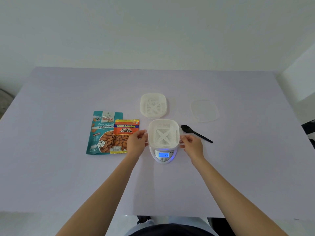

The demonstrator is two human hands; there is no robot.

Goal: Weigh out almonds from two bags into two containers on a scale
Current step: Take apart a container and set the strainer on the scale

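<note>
- the white container (164,133) sits on the little scale (164,155). the screen says 36.
- the left hand (136,142) holds its left side, fingers curled on the edge.
- the right hand (191,143) holds its right side the same way.
- the second container (153,105) sits just behind.
- the blue bag (100,133) and orange bag (125,135) lie to the left, touching.
- the black spoon (196,133) and clear lid (204,110) lie to the right.

Bags (102,133) block L of scale (164,156), spoon (196,133) R (near side free).
</note>
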